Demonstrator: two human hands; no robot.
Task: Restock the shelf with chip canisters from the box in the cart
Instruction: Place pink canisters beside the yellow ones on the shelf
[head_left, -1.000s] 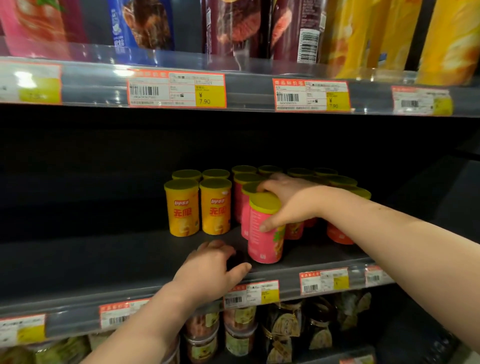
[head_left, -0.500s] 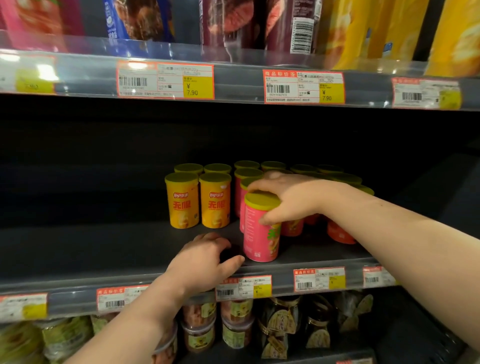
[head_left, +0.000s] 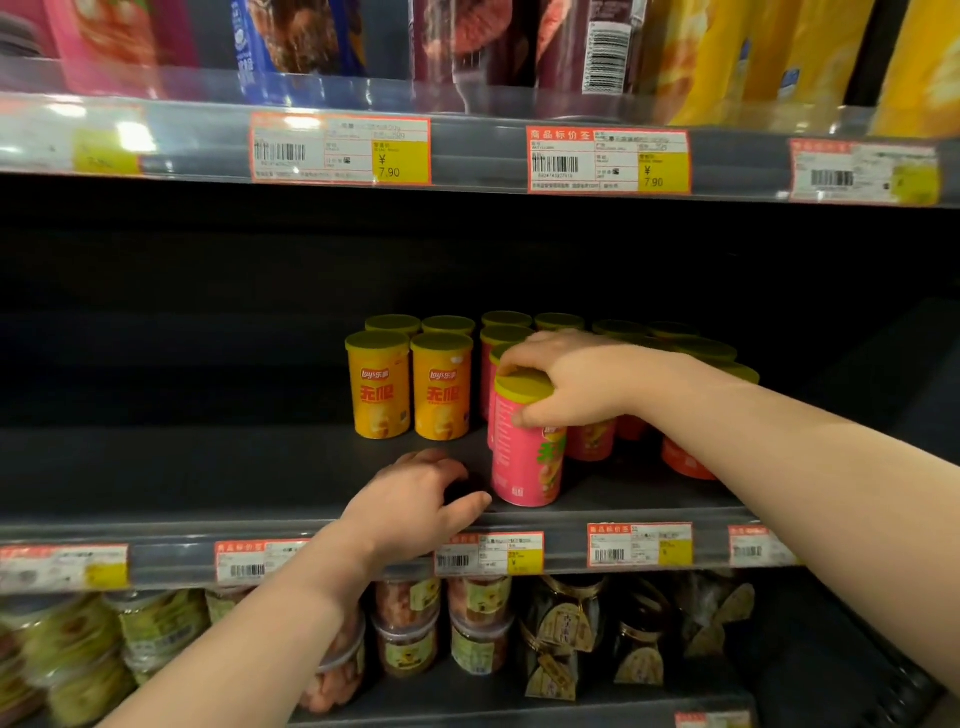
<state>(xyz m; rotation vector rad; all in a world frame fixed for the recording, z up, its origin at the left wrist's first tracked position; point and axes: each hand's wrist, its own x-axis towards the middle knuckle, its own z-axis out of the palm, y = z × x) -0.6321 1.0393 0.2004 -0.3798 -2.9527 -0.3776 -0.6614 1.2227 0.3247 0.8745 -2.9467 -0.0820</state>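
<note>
Dark shelf (head_left: 208, 467), as before: right hand (head_left: 571, 379) tight around pink canister (head_left: 524, 462), left hand (head_left: 415, 499) loose, empty.

Premises: retail shop, grocery snack aisle. The dark grey metal shelf (head_left: 208, 483) is one of several tiers. Each front edge carries a clear plastic rail with orange-bordered white-and-yellow price labels (head_left: 340, 150) printed with barcodes; two read ¥7.90. Stock is faced in rows of identical units: yellow cardboard chip canisters with green lids (head_left: 379, 387) stand beside a pink cardboard chip canister (head_left: 524, 467) heading its own row. Tall glossy snack packets (head_left: 717, 57) fill the tier above. Clear plastic lidded tubs (head_left: 408, 644) and dark wrapped packets (head_left: 566, 634) occupy the tier below.
</note>
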